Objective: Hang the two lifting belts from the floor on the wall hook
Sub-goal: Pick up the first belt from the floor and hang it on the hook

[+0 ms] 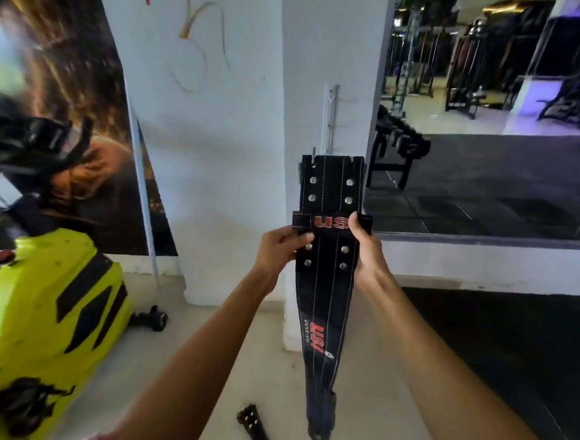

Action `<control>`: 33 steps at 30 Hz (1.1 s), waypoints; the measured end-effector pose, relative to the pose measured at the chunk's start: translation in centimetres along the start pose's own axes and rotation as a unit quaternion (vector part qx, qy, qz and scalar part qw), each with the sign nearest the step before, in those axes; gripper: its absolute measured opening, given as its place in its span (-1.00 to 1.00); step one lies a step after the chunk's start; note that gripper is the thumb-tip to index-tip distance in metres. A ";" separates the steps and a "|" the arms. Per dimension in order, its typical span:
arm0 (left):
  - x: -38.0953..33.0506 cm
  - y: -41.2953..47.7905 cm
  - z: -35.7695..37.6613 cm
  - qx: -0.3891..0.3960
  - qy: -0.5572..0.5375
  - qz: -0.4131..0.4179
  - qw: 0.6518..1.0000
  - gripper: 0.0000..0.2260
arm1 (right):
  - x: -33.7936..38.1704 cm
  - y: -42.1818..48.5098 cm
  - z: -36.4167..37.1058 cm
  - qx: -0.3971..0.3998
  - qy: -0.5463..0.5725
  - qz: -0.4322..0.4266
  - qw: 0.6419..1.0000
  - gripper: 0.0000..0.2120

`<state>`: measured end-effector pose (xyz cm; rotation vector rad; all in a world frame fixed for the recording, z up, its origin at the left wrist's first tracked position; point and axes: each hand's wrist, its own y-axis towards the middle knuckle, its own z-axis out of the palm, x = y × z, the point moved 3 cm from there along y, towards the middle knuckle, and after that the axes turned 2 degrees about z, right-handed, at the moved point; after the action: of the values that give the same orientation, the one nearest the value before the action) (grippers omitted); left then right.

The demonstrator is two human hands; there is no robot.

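Hands on belt — buckle end hidden

On the loop strap of the black stitched leather lifting belt, the red letters "US" are read, a further letter being covered by the right hand. Lower on the belt, "USA" is printed in red; the small white word beside it is possibly "UNIVERSAL".

Black studded lifting belt is hanging vertically between both hands; second belt is lying on floor below them.
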<state>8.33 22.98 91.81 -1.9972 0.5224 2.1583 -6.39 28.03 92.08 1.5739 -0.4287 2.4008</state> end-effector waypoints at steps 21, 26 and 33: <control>-8.3 -0.9 0.5 0.062 -0.061 0.065 0.994 -0.84 | 6.5 -2.1 4.0 0.044 -0.028 -0.142 0.989 -0.39; -8.9 -0.6 1.4 0.009 -0.166 0.028 0.986 -0.78 | 5.8 -3.3 2.9 0.030 -0.153 -0.210 0.965 -0.76; -9.4 -0.2 1.3 0.027 -0.156 0.055 0.986 -0.82 | -7.6 -5.3 -3.8 0.083 -0.351 0.005 0.932 -0.74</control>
<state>8.13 24.76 101.15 -1.5940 0.6460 2.4309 -4.76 34.06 84.23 2.4959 -0.3525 1.8391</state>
